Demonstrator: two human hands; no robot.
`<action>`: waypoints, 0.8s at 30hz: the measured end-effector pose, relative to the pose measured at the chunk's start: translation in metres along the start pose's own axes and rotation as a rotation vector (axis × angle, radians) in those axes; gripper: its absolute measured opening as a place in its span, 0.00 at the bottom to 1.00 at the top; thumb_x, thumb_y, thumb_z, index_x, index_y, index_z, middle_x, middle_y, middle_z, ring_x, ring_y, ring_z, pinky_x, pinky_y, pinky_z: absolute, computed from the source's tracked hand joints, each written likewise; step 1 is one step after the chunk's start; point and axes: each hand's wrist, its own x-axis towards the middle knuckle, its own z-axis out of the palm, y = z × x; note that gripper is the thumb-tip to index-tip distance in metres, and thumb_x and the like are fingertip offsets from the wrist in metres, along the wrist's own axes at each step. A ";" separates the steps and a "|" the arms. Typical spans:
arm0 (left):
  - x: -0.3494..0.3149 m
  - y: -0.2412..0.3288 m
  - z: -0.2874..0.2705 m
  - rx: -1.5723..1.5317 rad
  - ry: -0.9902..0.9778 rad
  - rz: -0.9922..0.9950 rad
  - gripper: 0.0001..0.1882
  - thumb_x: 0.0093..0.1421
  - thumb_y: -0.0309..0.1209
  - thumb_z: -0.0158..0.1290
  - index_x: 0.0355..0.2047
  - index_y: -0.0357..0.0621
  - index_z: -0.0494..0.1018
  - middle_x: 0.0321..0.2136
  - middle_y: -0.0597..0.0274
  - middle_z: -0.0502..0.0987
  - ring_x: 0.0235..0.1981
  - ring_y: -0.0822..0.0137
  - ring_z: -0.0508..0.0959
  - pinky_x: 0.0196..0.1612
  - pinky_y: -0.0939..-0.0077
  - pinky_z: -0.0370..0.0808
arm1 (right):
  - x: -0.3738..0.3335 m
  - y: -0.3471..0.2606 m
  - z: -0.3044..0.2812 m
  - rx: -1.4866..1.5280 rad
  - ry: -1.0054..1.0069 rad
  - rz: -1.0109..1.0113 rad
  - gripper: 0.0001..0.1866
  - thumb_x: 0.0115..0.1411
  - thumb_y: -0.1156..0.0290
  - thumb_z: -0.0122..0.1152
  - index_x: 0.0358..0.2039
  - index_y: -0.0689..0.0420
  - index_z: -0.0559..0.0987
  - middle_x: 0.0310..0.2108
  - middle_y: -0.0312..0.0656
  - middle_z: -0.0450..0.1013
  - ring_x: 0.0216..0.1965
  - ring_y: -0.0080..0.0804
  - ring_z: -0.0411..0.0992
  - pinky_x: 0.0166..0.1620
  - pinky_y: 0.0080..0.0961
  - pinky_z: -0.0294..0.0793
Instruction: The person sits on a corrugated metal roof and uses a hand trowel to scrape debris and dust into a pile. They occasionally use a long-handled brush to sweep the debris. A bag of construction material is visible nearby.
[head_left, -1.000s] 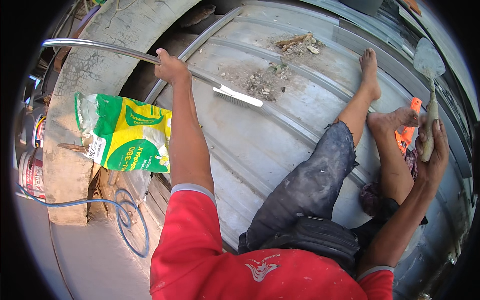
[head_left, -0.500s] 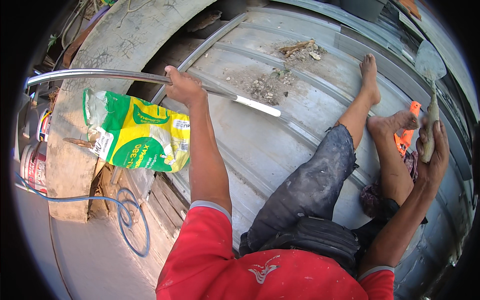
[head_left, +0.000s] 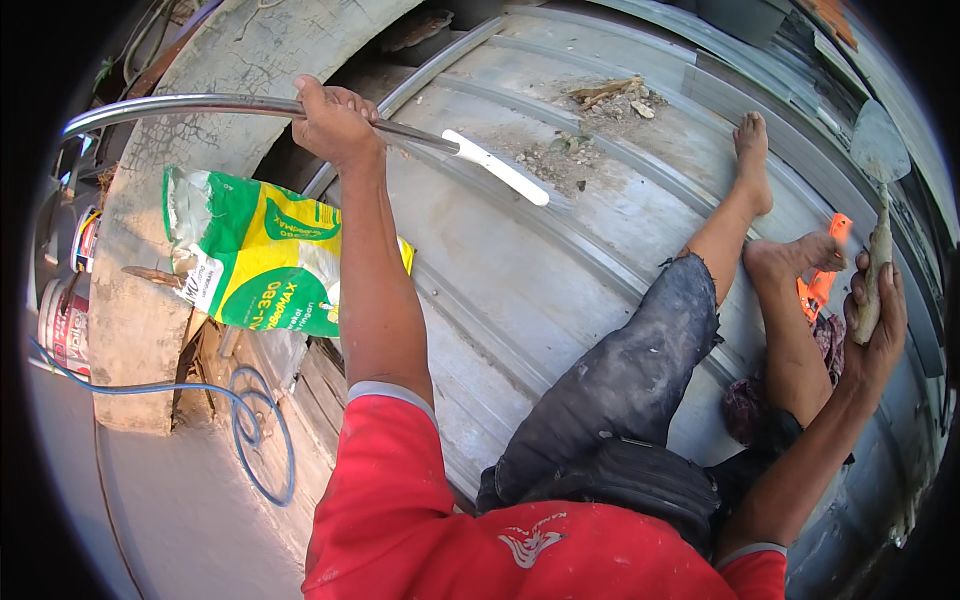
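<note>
My left hand (head_left: 338,122) is closed around a long shiny metal tube (head_left: 220,104) that ends in a white tip (head_left: 502,172). The tube reaches across the upper left, over a green and yellow printed bag (head_left: 265,240), and its tip slopes down to the right above the metal sheeting. Part of the bag is hidden behind my left forearm. At the far right, my right hand (head_left: 882,335) grips a trowel (head_left: 880,145) by its worn, crusted handle, with the pale blade pointing away from me.
I sit on ribbed metal sheeting (head_left: 480,290), legs stretched forward. Rubble (head_left: 610,100) lies on it ahead. An orange tool (head_left: 820,290) is by my right foot. A curved concrete edge (head_left: 150,330), a coiled blue hose (head_left: 245,420) and paint buckets (head_left: 65,325) are at the left.
My left hand has moved up and to the left with the tube, whose white tip now slopes more steeply. My right hand with the trowel sits slightly lower and further right.
</note>
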 end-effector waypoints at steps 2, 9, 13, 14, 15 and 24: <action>0.034 -0.007 -0.010 0.036 0.009 -0.039 0.27 0.75 0.46 0.55 0.21 0.50 0.61 0.14 0.66 0.61 0.12 0.69 0.61 0.17 0.68 0.61 | 0.001 0.004 -0.002 -0.007 0.005 0.017 0.21 0.79 0.67 0.55 0.64 0.69 0.68 0.47 0.48 0.76 0.32 0.18 0.71 0.23 0.10 0.74; 0.125 -0.067 -0.069 0.217 0.255 -0.103 0.24 0.72 0.45 0.60 0.24 0.47 0.63 0.15 0.65 0.63 0.10 0.68 0.61 0.15 0.65 0.59 | 0.007 0.021 -0.003 -0.090 0.068 0.050 0.21 0.79 0.65 0.56 0.63 0.68 0.70 0.46 0.46 0.77 0.32 0.18 0.72 0.22 0.11 0.73; 0.153 -0.097 -0.084 0.221 0.335 -0.149 0.23 0.72 0.45 0.60 0.27 0.45 0.64 0.15 0.64 0.64 0.11 0.67 0.62 0.16 0.65 0.59 | 0.009 0.031 0.003 -0.109 0.069 0.064 0.22 0.79 0.66 0.56 0.64 0.69 0.70 0.46 0.46 0.78 0.32 0.17 0.72 0.22 0.11 0.72; 0.160 -0.103 -0.081 0.210 0.347 -0.168 0.23 0.72 0.45 0.60 0.27 0.45 0.64 0.15 0.64 0.65 0.11 0.67 0.62 0.17 0.65 0.59 | 0.010 0.033 0.004 -0.111 0.065 0.072 0.22 0.79 0.66 0.56 0.64 0.69 0.70 0.46 0.46 0.78 0.31 0.17 0.72 0.22 0.11 0.73; 0.165 -0.107 -0.078 0.199 0.360 -0.188 0.23 0.72 0.45 0.60 0.27 0.45 0.64 0.15 0.64 0.65 0.11 0.67 0.62 0.17 0.65 0.59 | 0.010 0.035 0.006 -0.118 0.067 0.083 0.23 0.78 0.66 0.56 0.65 0.69 0.70 0.45 0.45 0.78 0.31 0.17 0.72 0.22 0.11 0.73; 0.147 -0.103 -0.031 0.144 0.195 -0.217 0.24 0.74 0.42 0.56 0.25 0.47 0.59 0.15 0.65 0.62 0.12 0.69 0.60 0.18 0.66 0.57 | 0.009 0.037 0.015 -0.117 0.071 0.056 0.23 0.79 0.67 0.56 0.66 0.69 0.69 0.46 0.46 0.78 0.30 0.17 0.71 0.21 0.11 0.71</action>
